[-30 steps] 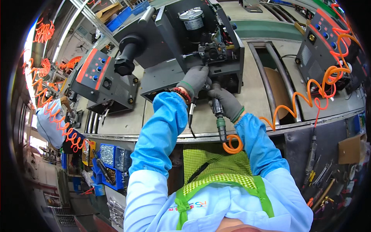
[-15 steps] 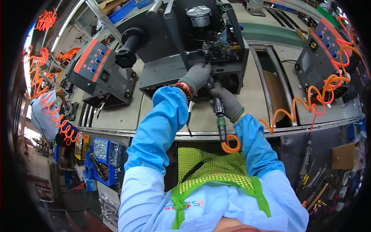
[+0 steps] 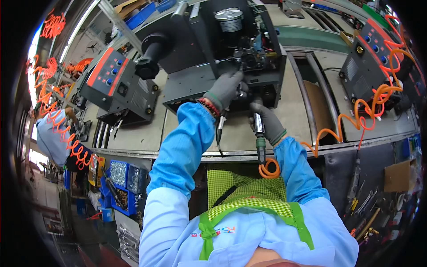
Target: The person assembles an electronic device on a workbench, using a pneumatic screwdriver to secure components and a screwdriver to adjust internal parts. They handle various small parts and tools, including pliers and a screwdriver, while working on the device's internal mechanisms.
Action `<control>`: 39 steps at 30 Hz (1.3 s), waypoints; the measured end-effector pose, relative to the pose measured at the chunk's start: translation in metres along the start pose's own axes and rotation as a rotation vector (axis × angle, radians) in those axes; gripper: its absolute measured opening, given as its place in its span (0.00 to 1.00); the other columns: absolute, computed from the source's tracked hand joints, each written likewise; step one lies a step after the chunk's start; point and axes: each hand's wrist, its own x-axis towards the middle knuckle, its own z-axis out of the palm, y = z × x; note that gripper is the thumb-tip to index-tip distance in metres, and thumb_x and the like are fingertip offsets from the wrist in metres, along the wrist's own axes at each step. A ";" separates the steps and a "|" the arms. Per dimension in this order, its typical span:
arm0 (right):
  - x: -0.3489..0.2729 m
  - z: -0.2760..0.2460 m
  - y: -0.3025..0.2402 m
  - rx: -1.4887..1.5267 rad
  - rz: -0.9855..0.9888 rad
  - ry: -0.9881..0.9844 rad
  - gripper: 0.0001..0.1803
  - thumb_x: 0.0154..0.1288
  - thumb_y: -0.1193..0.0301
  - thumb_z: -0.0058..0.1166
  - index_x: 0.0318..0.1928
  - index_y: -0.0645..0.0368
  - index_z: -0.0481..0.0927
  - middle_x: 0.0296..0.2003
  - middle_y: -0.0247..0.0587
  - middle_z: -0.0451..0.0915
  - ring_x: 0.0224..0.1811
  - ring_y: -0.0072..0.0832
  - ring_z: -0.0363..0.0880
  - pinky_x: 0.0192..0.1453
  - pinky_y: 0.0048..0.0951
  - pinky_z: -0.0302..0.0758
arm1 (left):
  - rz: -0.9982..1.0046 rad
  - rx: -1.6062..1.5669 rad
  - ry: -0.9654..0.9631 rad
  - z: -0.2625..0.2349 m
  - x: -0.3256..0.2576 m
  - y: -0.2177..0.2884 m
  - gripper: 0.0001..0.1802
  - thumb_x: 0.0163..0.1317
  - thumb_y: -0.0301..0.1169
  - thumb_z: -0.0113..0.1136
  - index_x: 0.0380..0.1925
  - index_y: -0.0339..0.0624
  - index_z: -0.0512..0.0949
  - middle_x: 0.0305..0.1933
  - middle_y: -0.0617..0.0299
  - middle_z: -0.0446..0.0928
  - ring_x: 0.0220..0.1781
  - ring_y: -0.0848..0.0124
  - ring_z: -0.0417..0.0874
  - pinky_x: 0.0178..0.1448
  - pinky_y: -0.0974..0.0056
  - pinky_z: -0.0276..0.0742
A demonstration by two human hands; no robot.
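My right hand [image 3: 271,124], in a grey glove, is closed round a pneumatic screwdriver [image 3: 259,129] with a silver body and a green lower end. An orange coiled air hose [image 3: 268,170] hangs at that tool's near end. My left hand [image 3: 224,89], also gloved, is at the front of a dark grey open machine housing [image 3: 187,84]. Its fingers are bent round a small shiny dark part whose kind I cannot make out. Below that wrist a black-and-white cable [image 3: 220,129] hangs over the bench. Inside the housing are a silver-topped motor [image 3: 229,20] and a metal mechanism [image 3: 251,58].
A grey machine with an orange-edged panel [image 3: 104,82] stands at left, a similar one [image 3: 367,58] at right. Steel rollers [image 3: 304,89] cross the bench. Blue bins of screws [image 3: 119,173] sit lower left; hand tools [image 3: 367,202] lie lower right. Another person [image 3: 53,133] is far left.
My right hand and the screwdriver have moved slightly right and nearer, away from my left hand. My left hand stays by the housing front. The whole view has shifted a little.
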 end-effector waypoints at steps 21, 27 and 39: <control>-0.020 -0.007 -0.024 -0.048 -0.111 0.008 0.15 0.59 0.59 0.60 0.39 0.53 0.72 0.21 0.33 0.75 0.18 0.20 0.76 0.18 0.21 0.74 | -0.021 0.421 -0.080 0.037 0.026 0.015 0.22 0.70 0.47 0.42 0.31 0.40 0.76 0.22 0.64 0.75 0.21 0.74 0.73 0.25 0.68 0.68; -0.008 -0.003 -0.027 0.012 -0.100 -0.028 0.12 0.62 0.62 0.55 0.39 0.55 0.72 0.22 0.35 0.75 0.18 0.20 0.75 0.17 0.22 0.74 | -0.020 0.353 -0.105 0.034 0.032 0.007 0.20 0.70 0.45 0.41 0.33 0.40 0.75 0.22 0.64 0.74 0.21 0.74 0.73 0.26 0.69 0.68; -0.005 -0.008 -0.026 -0.035 -0.124 -0.018 0.10 0.63 0.63 0.54 0.36 0.54 0.72 0.23 0.33 0.75 0.19 0.20 0.75 0.18 0.21 0.74 | -0.011 0.416 -0.134 0.029 0.034 0.011 0.21 0.70 0.43 0.41 0.32 0.37 0.75 0.22 0.59 0.76 0.21 0.70 0.76 0.27 0.65 0.71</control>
